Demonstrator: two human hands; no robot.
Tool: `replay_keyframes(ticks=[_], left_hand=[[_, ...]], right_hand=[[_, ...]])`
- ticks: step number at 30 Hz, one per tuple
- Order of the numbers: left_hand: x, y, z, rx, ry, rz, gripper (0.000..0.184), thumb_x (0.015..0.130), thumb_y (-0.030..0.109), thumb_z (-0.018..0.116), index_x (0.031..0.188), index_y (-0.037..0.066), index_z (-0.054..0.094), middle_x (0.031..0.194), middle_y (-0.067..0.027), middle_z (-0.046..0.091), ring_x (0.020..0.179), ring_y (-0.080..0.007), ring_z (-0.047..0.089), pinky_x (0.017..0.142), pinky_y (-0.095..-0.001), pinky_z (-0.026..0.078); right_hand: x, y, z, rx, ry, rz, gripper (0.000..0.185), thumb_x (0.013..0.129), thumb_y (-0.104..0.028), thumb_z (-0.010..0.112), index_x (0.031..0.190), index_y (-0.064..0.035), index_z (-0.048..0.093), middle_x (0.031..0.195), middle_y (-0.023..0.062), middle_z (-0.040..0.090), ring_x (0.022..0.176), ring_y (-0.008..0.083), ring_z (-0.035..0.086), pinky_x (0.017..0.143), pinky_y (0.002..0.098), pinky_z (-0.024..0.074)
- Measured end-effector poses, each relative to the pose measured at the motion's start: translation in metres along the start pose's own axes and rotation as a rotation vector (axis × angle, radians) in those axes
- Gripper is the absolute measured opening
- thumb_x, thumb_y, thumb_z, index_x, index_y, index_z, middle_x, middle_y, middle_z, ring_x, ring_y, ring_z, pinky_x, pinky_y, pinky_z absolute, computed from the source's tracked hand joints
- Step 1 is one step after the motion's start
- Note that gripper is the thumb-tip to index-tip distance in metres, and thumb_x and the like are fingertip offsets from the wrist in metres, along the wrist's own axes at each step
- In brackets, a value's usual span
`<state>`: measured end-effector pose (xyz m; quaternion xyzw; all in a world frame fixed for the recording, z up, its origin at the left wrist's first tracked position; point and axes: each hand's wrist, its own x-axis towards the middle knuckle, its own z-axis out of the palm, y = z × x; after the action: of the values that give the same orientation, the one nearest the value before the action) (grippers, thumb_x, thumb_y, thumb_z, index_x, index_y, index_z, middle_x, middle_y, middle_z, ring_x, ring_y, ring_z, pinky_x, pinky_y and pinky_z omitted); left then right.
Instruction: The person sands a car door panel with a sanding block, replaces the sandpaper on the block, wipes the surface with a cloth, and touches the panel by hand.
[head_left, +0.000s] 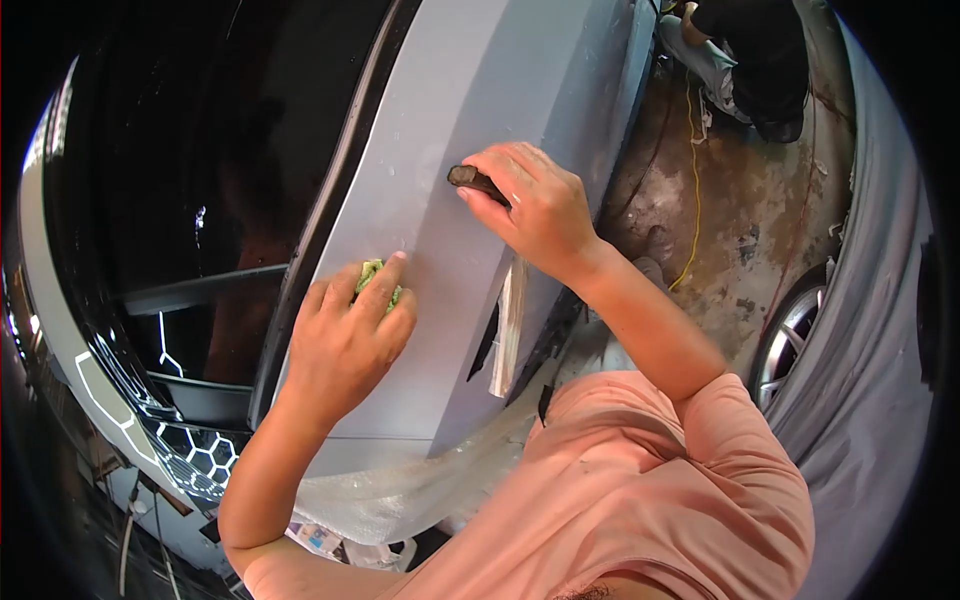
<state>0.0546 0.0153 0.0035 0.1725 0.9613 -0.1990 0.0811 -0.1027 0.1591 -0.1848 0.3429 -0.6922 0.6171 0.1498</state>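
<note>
My left hand (348,335) presses on the pale grey car panel (430,330), its fingers curled over a small green and yellowish piece (372,272) that looks like a cloth or sponge. Most of that piece is hidden under the fingers. Farther up the panel, my right hand (540,205) grips a dark brown block (478,182) between thumb and fingers. Its blunt end sticks out to the left, and the rest is covered by the hand. Below my right wrist, a door handle (508,335) appears wrapped in shiny pale film.
Left of the panel lies the glossy dark car window (240,130). Clear plastic sheeting (400,500) hangs by my body. A yellow cord (694,180) crosses the stained floor (740,220). Another person (750,60) is at the upper right, above a covered vehicle's wheel (792,340).
</note>
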Motion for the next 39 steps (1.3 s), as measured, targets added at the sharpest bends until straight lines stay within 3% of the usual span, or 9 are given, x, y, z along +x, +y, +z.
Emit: replay_keyframes(ticks=[8, 20, 25, 35, 39], left_hand=[[0.025, -0.024, 0.007, -0.033, 0.197, 0.067, 0.034, 0.072, 0.010, 0.082, 0.103, 0.013, 0.069, 0.118, -0.0060, 0.076, 0.105, -0.0301, 0.071, 0.084, -0.0415, 0.057], [0.002, -0.023, -0.001, -0.042, 0.110, 0.017, 0.045, 0.071, 0.010, 0.085, 0.113, 0.012, 0.069, 0.119, -0.0074, 0.076, 0.103, -0.0336, 0.072, 0.086, -0.0446, 0.058], [0.005, -0.021, -0.001, -0.045, 0.113, 0.010, 0.044, 0.071, 0.010, 0.085, 0.112, 0.012, 0.069, 0.119, -0.0079, 0.076, 0.102, -0.0346, 0.072, 0.086, -0.0450, 0.058], [0.008, -0.016, -0.003, -0.041, 0.077, -0.015, 0.038, 0.073, 0.006, 0.082, 0.108, 0.010, 0.069, 0.120, -0.0086, 0.076, 0.104, -0.0354, 0.071, 0.088, -0.0461, 0.058], [0.018, -0.017, -0.006, -0.054, 0.088, 0.028, 0.031, 0.076, 0.005, 0.079, 0.104, 0.007, 0.067, 0.114, -0.0101, 0.076, 0.097, -0.0321, 0.070, 0.082, -0.0424, 0.058]], right_hand=[[0.007, 0.007, 0.000, -0.030, 0.024, -0.077, 0.027, 0.082, -0.011, 0.087, 0.107, -0.0080, 0.074, 0.101, 0.0065, 0.075, 0.088, 0.0266, 0.072, 0.072, 0.0368, 0.0609], [0.010, 0.014, 0.003, -0.048, -0.014, -0.172, 0.027, 0.080, -0.015, 0.086, 0.103, -0.0116, 0.071, 0.100, 0.0016, 0.073, 0.090, 0.0219, 0.072, 0.067, 0.0346, 0.0609], [0.009, 0.010, 0.004, 0.023, 0.001, -0.183, 0.030, 0.075, -0.009, 0.087, 0.102, -0.0083, 0.074, 0.097, 0.0054, 0.074, 0.083, 0.0256, 0.071, 0.066, 0.0360, 0.0592], [0.011, 0.012, 0.003, -0.019, -0.014, -0.188, 0.030, 0.073, -0.007, 0.086, 0.100, -0.0083, 0.074, 0.096, 0.0053, 0.074, 0.082, 0.0251, 0.071, 0.066, 0.0362, 0.0594], [0.012, 0.008, 0.003, -0.004, -0.025, -0.193, 0.030, 0.073, -0.007, 0.086, 0.100, -0.0088, 0.073, 0.096, 0.0048, 0.074, 0.082, 0.0253, 0.071, 0.065, 0.0361, 0.0592]])
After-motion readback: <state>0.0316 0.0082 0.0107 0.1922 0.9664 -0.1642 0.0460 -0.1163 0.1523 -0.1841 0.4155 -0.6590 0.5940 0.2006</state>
